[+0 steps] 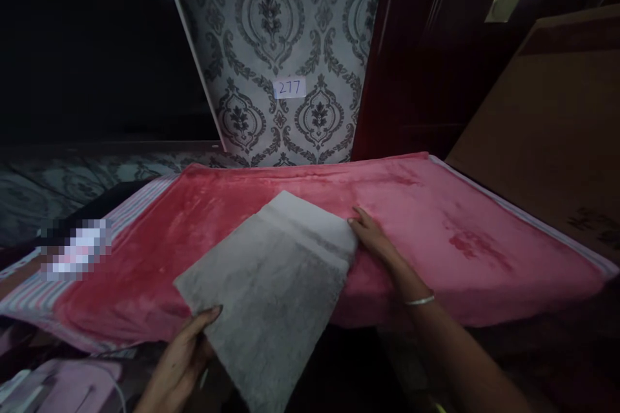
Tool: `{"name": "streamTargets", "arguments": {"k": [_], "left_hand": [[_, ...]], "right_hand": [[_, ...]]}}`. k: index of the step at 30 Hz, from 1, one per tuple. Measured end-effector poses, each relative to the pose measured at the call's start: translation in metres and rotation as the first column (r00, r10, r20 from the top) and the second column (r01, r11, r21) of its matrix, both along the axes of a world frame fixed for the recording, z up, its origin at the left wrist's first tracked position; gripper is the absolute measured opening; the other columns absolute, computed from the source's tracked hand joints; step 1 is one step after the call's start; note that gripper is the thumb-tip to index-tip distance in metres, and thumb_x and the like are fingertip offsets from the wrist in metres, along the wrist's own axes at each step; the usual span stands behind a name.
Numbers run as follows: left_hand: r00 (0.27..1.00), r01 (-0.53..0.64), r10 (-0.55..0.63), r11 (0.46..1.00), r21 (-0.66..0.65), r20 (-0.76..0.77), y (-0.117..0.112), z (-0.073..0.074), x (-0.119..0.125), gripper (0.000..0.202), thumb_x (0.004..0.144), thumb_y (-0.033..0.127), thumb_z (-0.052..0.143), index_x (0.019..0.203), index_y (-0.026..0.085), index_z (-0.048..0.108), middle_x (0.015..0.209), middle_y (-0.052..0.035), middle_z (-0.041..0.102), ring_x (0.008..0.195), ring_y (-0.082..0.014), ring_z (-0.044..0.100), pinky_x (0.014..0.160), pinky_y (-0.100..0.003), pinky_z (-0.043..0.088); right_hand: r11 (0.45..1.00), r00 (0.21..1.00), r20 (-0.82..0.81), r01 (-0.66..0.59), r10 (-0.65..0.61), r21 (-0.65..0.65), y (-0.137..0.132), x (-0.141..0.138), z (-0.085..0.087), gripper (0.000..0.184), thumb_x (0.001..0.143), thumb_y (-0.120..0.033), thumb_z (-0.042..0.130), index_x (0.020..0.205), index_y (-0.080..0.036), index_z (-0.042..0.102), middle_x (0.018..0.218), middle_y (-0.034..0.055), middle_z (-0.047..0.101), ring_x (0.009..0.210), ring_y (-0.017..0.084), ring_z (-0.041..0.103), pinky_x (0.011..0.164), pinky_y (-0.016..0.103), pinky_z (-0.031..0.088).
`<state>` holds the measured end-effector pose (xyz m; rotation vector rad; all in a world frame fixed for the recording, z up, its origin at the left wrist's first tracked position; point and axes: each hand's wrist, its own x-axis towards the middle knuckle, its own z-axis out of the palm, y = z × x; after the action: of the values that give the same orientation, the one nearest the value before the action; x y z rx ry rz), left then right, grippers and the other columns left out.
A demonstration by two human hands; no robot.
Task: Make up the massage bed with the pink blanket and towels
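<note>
A folded grey towel [276, 284] is held up at a slant in front of me, flat and rectangular, with a paler band near its far edge. My left hand [184, 352] pinches its near left edge, the thumb lying on top. At the far right corner, my right hand [371, 233] grips the towel with its thumb at the edge; some of its fingers are hidden. Below and beyond the towel spreads a pink-red plush blanket [397, 200], which covers a table.
A striped cloth [140, 203] shows under the blanket's sides. Behind it are patterned wallpaper with a paper label "277" [289, 87], a dark screen [97, 45] on the left and a dark red door panel [416, 45]. On the right leans a large cardboard box [557, 122].
</note>
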<state>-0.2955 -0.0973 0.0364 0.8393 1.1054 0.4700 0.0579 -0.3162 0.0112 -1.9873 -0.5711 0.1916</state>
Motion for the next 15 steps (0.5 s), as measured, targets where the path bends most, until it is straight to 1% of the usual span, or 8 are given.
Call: {"name": "streamTargets", "arguments": {"k": [1, 2, 3, 5, 7, 10, 13, 15], "left_hand": [[1.0, -0.018, 0.018, 1.0, -0.017, 0.0, -0.003, -0.001, -0.001, 0.026, 0.063, 0.018, 0.078, 0.088, 0.017, 0.07, 0.087, -0.0081, 0.075, 0.081, -0.0271, 0.074, 0.066, -0.033, 0.063], [0.999, -0.037, 0.037, 0.999, -0.034, 0.005, -0.007, 0.0, 0.001, 0.025, 0.066, 0.017, 0.075, 0.09, 0.017, 0.07, 0.089, -0.0085, 0.075, 0.084, -0.0269, 0.075, 0.069, -0.033, 0.063], [0.998, -0.06, 0.06, 0.997, -0.048, 0.014, -0.013, 0.002, 0.004, 0.023, 0.069, 0.018, 0.072, 0.091, 0.017, 0.069, 0.092, -0.0085, 0.076, 0.086, -0.0265, 0.075, 0.071, -0.033, 0.063], [0.993, -0.108, 0.11, 0.993, -0.056, 0.046, -0.024, 0.01, 0.01, 0.022, 0.076, 0.02, 0.068, 0.097, 0.019, 0.069, 0.099, -0.0078, 0.077, 0.091, -0.0255, 0.075, 0.077, -0.034, 0.063], [0.989, -0.13, 0.132, 0.991, -0.028, 0.071, -0.032, 0.016, 0.015, 0.027, 0.079, 0.024, 0.067, 0.106, 0.022, 0.068, 0.103, -0.007, 0.077, 0.095, -0.0253, 0.075, 0.083, -0.036, 0.063], [0.991, -0.11, 0.105, 0.992, 0.063, 0.082, -0.036, 0.018, 0.016, 0.042, 0.071, 0.024, 0.075, 0.112, 0.021, 0.066, 0.101, -0.0079, 0.077, 0.1, -0.0278, 0.074, 0.088, -0.039, 0.061], [0.991, -0.089, 0.069, 0.978, 0.187, 0.114, -0.031, 0.019, 0.013, 0.055, 0.06, 0.027, 0.084, 0.112, 0.021, 0.065, 0.099, -0.0081, 0.077, 0.102, -0.0309, 0.073, 0.087, -0.04, 0.061], [0.991, -0.079, 0.047, 0.962, 0.262, 0.124, -0.023, 0.024, 0.013, 0.062, 0.055, 0.03, 0.087, 0.112, 0.022, 0.066, 0.102, -0.0077, 0.077, 0.101, -0.0311, 0.073, 0.082, -0.038, 0.062]], "right_hand": [[0.99, 0.998, 0.056, -0.012, 0.02, -0.14, 0.011, 0.006, 0.006, 0.057, 0.094, -0.038, 0.051, 0.149, -0.021, 0.052, 0.115, 0.0096, 0.074, 0.099, 0.023, 0.07, 0.085, 0.036, 0.057], [0.963, 0.996, 0.078, -0.032, 0.054, -0.266, 0.022, 0.012, 0.013, 0.052, 0.095, -0.036, 0.05, 0.144, -0.02, 0.057, 0.117, 0.0105, 0.074, 0.103, 0.024, 0.069, 0.088, 0.035, 0.055], [0.931, 0.992, 0.081, -0.058, 0.093, -0.359, 0.033, 0.016, 0.02, 0.047, 0.095, -0.035, 0.051, 0.137, -0.018, 0.063, 0.117, 0.0116, 0.074, 0.105, 0.025, 0.069, 0.089, 0.034, 0.054], [0.884, 0.984, 0.077, -0.111, 0.163, -0.454, 0.054, 0.022, 0.033, 0.037, 0.095, -0.036, 0.056, 0.12, -0.016, 0.073, 0.115, 0.0139, 0.075, 0.105, 0.027, 0.068, 0.09, 0.034, 0.052], [0.88, 0.977, 0.06, -0.157, 0.205, -0.448, 0.072, 0.023, 0.042, 0.034, 0.092, -0.039, 0.063, 0.111, -0.015, 0.075, 0.117, 0.0144, 0.075, 0.104, 0.028, 0.069, 0.089, 0.033, 0.053], [0.889, 0.967, 0.026, -0.223, 0.254, -0.399, 0.092, 0.02, 0.049, 0.038, 0.086, -0.041, 0.071, 0.114, -0.015, 0.073, 0.121, 0.0123, 0.074, 0.101, 0.026, 0.07, 0.084, 0.03, 0.054], [0.91, 0.964, -0.018, -0.257, 0.266, -0.324, 0.099, 0.013, 0.053, 0.037, 0.085, -0.038, 0.073, 0.113, -0.014, 0.072, 0.116, 0.0109, 0.075, 0.095, 0.026, 0.071, 0.078, 0.03, 0.055], [0.924, 0.964, -0.037, -0.264, 0.265, -0.275, 0.095, 0.009, 0.057, 0.034, 0.085, -0.032, 0.07, 0.114, -0.014, 0.07, 0.112, 0.0091, 0.076, 0.092, 0.024, 0.071, 0.075, 0.029, 0.055]]}}
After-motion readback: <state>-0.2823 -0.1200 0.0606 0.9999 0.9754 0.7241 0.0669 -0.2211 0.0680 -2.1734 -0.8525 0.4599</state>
